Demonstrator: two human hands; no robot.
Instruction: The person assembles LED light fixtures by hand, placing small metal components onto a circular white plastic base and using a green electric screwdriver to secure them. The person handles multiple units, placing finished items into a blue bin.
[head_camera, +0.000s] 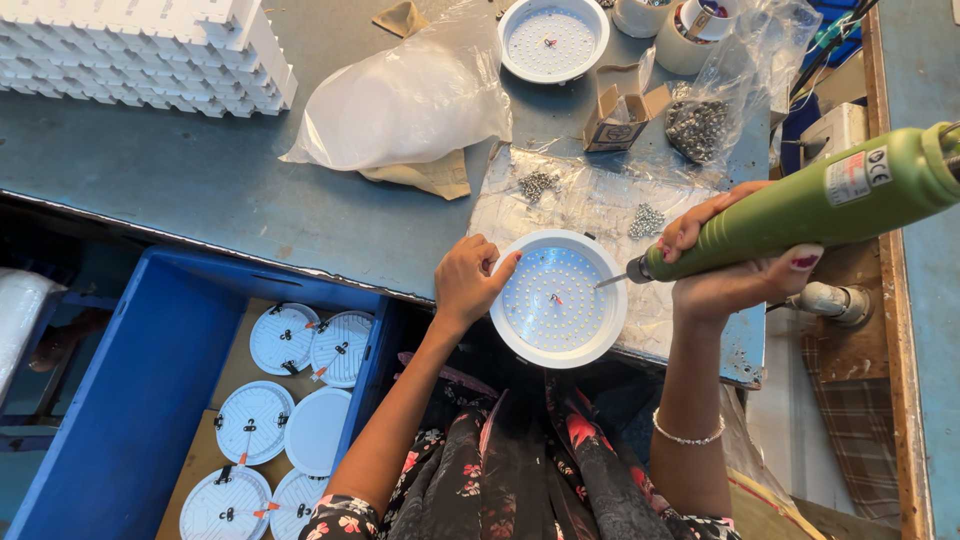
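Note:
A round white lamp panel (557, 298) with a dotted board inside lies at the near edge of the bench. My left hand (469, 279) grips its left rim. My right hand (735, 262) holds a green electric screwdriver (815, 205), whose bit tip points at the panel's right rim. Small piles of silver screws (646, 221) lie on a clear plastic sheet just behind the panel.
A blue crate (150, 390) at the lower left holds several finished white round lamps (284, 338). On the grey bench (220, 180) are a plastic bag (410, 100), another lamp panel (552, 39), a small open carton (615, 118), a bag of screws (697, 127) and stacked white trays (140, 50).

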